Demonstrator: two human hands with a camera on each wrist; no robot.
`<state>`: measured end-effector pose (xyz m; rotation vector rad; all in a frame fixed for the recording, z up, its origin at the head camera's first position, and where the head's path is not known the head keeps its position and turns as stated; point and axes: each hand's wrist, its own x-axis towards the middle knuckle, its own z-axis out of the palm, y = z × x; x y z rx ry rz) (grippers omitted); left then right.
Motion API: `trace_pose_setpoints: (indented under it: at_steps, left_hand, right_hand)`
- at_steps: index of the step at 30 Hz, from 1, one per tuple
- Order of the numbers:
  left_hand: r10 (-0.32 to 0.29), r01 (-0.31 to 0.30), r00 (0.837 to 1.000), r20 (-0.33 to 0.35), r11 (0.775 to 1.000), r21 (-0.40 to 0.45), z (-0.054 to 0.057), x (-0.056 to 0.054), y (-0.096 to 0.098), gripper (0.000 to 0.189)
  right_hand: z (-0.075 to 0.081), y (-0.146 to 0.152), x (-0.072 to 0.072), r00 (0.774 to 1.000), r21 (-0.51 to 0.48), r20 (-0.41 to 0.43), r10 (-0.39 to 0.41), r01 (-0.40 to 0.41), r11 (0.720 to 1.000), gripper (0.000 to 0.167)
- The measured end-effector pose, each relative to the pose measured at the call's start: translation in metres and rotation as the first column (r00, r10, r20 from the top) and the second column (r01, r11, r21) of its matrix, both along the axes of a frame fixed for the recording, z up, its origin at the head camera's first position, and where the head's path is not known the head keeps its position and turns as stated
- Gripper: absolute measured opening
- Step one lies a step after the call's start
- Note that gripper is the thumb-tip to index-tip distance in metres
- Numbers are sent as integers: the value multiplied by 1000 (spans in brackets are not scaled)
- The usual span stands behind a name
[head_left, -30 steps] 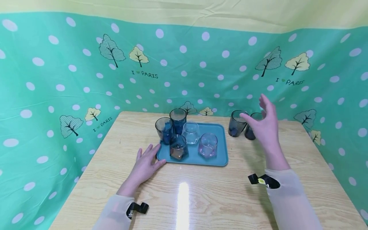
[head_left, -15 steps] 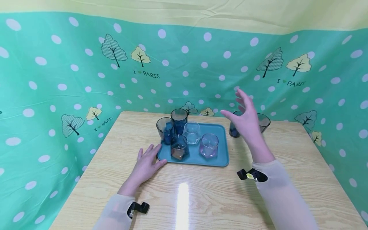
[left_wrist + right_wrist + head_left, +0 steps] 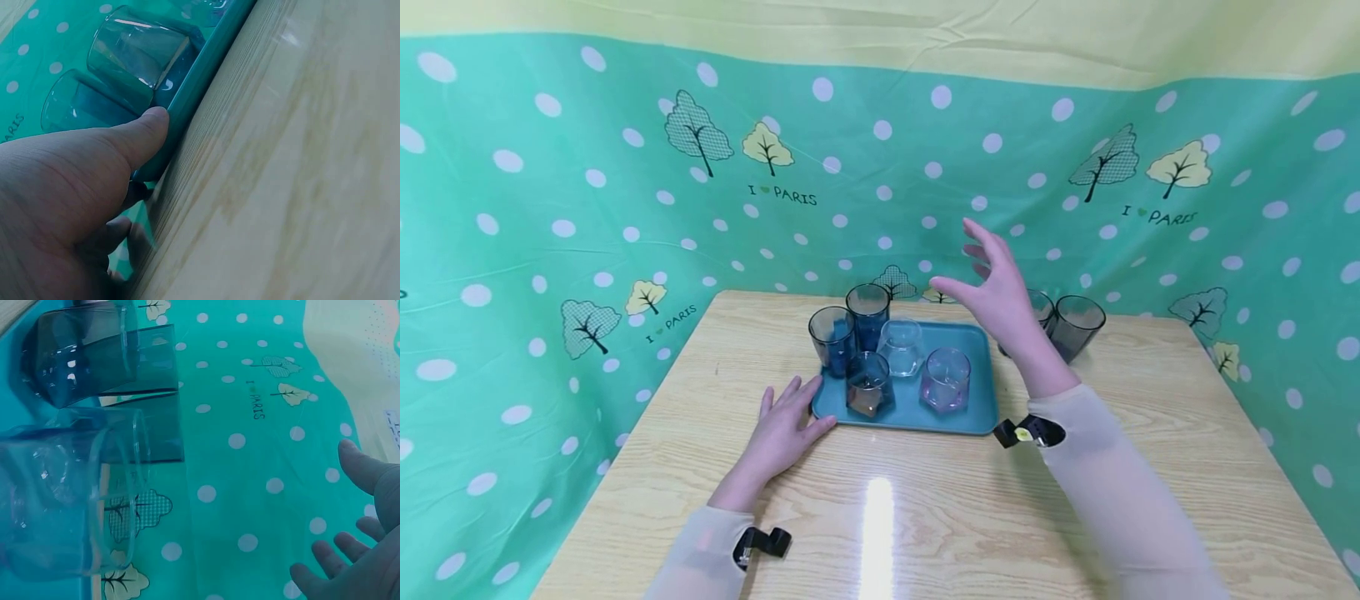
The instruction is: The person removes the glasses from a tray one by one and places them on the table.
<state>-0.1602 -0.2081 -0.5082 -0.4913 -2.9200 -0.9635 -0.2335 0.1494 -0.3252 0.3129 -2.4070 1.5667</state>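
Note:
My left hand (image 3: 784, 432) rests at the front left corner of a blue tray (image 3: 979, 375), its thumb on the rim in the left wrist view. Two tall blue drinking glasses (image 3: 832, 343) stand at the tray's left side. Close to them are a brownish low glass (image 3: 868, 390), a clear glass (image 3: 901, 354) and a pinkish glass (image 3: 946, 385). Raised in the air, my right hand (image 3: 1000, 302) holds nothing, fingers spread apart from the thumb. In the right wrist view it is off to the right of the clear glass (image 3: 56, 500).
Two tall grey glasses (image 3: 1077, 327) stand on the wooden table (image 3: 970, 517) right of the tray, one partly hidden by my right hand. A green dotted curtain (image 3: 850, 192) hangs behind and along both sides of the table.
My right hand has moved left, from in front of the grey glasses to above the right part of the tray. My left hand stays at the tray corner.

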Motion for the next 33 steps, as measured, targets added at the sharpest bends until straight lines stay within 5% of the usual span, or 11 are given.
trace_pose_setpoints:
  at_steps: [10, 33]
  left_hand:
    - [-12, 14, 998, -58, 999, 40, -4, 0, -2, 80]
    - [4, -3, 1000, 17, 1000, -15, 1, 0, 0, 81]
  right_hand:
    - [0, -24, -24, 995, -11, 26, 100, -100, 995, 97]
    - [-36, -59, -53, 947, 195, 201, 250, -288, 938, 99]
